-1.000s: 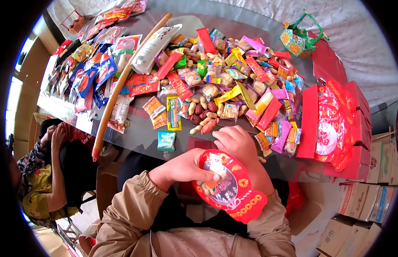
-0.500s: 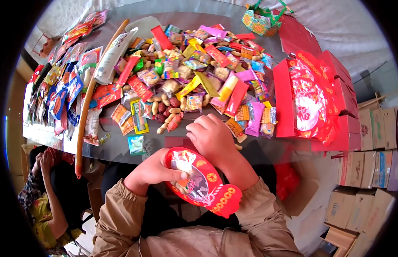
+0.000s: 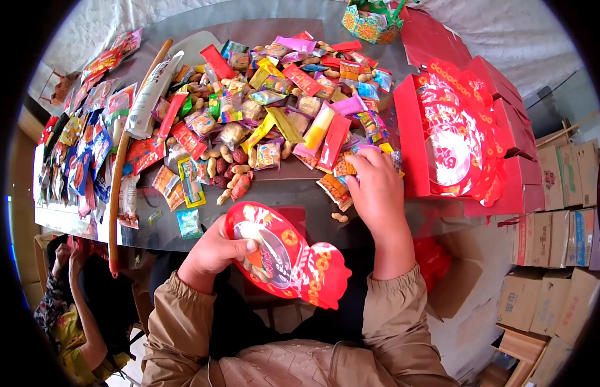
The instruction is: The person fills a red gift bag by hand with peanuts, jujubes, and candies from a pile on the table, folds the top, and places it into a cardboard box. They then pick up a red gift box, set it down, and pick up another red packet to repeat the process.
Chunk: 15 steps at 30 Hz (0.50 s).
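Observation:
My left hand [image 3: 213, 253] grips a red pouch [image 3: 326, 274] with gold patterns and a clear oval window, its thumb on the front. Peanuts and other pieces show through the window. My right hand [image 3: 379, 187] is over the right front part of the snack pile, fingers curled down among orange-striped packets [image 3: 334, 191] and purple wrappers; what its fingertips hold, if anything, is hidden. The mixed pile of wrapped candies, peanuts and red dates [image 3: 239, 157] spreads over the dark table [image 3: 274, 222]. A blue packet [image 3: 190, 223] lies near the front edge.
A wooden stick [image 3: 118, 193] and a white tube-shaped bag [image 3: 155, 93] lie left of the pile, beside many packets [image 3: 87, 155]. At right stands a red box [image 3: 410, 142] full of red pouches. A patterned basket [image 3: 371, 22] is behind. Another person's arm [image 3: 87, 316] shows at lower left.
My right hand has moved away from the pouch, rightward to the packets at the pile's edge. The pouch in my left hand has shifted slightly left and up.

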Tool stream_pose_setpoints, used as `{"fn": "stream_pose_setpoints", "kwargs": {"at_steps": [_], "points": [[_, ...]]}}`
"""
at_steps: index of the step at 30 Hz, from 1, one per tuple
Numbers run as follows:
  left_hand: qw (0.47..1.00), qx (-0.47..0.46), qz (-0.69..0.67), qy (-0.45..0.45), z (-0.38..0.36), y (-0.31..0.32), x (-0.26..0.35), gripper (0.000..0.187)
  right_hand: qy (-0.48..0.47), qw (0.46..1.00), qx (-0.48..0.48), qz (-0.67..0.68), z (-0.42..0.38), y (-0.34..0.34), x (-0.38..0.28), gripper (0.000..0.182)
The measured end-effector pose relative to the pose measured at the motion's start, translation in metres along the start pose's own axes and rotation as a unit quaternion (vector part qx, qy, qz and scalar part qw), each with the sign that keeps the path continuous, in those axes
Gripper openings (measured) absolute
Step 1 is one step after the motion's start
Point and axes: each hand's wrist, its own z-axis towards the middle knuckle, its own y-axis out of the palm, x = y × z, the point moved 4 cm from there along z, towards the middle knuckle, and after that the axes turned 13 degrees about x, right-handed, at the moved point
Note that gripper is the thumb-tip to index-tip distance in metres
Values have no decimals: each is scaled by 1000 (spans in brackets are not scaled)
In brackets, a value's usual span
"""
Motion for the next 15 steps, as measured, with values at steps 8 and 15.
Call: {"fn": "stream_pose_setpoints", "kwargs": {"at_steps": [8,15], "points": [[988,73,-125,59,11,-3,-10,47,20,983,141,116,8,-14,1,13],[982,82,-156,66,11,1,-5,47,212,748,176,604,-11,-22,-6,27]]}}
